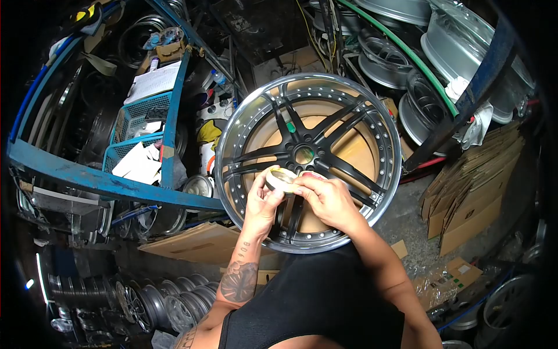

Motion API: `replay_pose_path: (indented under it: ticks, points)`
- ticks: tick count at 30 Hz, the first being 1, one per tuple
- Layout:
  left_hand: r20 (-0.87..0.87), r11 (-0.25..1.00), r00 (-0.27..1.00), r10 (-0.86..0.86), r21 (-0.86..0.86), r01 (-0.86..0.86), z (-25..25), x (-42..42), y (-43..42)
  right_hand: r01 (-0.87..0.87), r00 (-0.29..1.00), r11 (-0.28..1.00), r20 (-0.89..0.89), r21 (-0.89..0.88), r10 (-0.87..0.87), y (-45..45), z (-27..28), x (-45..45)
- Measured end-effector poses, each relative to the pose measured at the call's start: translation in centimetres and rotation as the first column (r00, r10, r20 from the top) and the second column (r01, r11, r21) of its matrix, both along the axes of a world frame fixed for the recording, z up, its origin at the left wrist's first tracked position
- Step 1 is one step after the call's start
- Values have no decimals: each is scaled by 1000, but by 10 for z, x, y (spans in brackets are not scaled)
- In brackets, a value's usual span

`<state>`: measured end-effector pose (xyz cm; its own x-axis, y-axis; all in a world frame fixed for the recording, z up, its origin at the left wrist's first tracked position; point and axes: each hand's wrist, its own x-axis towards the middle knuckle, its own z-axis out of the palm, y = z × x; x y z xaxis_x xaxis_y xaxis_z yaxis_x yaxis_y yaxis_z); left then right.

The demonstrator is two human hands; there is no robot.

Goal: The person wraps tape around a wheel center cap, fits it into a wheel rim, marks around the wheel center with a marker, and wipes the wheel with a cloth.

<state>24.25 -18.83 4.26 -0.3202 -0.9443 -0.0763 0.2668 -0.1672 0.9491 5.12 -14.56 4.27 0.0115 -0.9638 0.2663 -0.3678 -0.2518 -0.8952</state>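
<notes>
curling closed around the white round item (279, 184), your left hand (260, 203) steadies it at mid-frame; your right hand (331, 200) pinches its edge. a slip could drop it between the wheel (299, 141) spokes.

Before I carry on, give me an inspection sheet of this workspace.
Surface: tan material shows through the spokes; support unclear.
Job's things: black-spoked wheel with shiny rim; white ring, probably a tape roll, above its lower spokes.
Clutter: cardboard sheets to the right; papers and baskets on the left rack.
Grippers: bare hands; left hand holds the ring, right hand fingers its edge.
Cables: green hose at upper right.
Surroundings: blue rack left, silver rims upper right.
</notes>
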Motion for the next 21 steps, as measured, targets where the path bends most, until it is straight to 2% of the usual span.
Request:
replay_pose_path:
  ticks: [3,5,7,8,11,12,15,16,19,21]
  points:
    - [135,987,990,46,-157,-25,-11,6,-6,-35,999,998,-1,47,35,3,15,4]
    - [-46,1000,999,9,-22,-10,-8,10,-11,-79,997,996,3,51,79,5,18,4]
    - [-73,1000,997,8,16,-7,-2,13,-14,-137,990,990,-12,35,138,8,15,6]
    - [-50,1000,999,14,-3,-14,0,15,-14,-97,992,995,-83,-36,94,9,8,8]
    - [-2,999,1000,8,-31,-8,6,20,-14,-89,996,992,16,89,88,5,6,-2]
    - [0,1000,1000,-7,-22,7,10,23,-14,-28,999,997,-17,75,29,4,3,-3]
    - [-36,999,999,-21,23,22,8,22,-12,-35,996,998,-74,51,38,-2,-4,-4]
    - [-64,998,998,-8,57,12,6,21,-12,-2,1000,1000,-12,1,2,0,5,-1]
    - [-145,992,989,-16,125,34,0,23,-15,56,998,956,-18,-289,-64,-11,-10,5]
    - [-189,985,981,-43,154,73,1,26,-16,39,999,970,36,-239,-32,-9,-13,6]
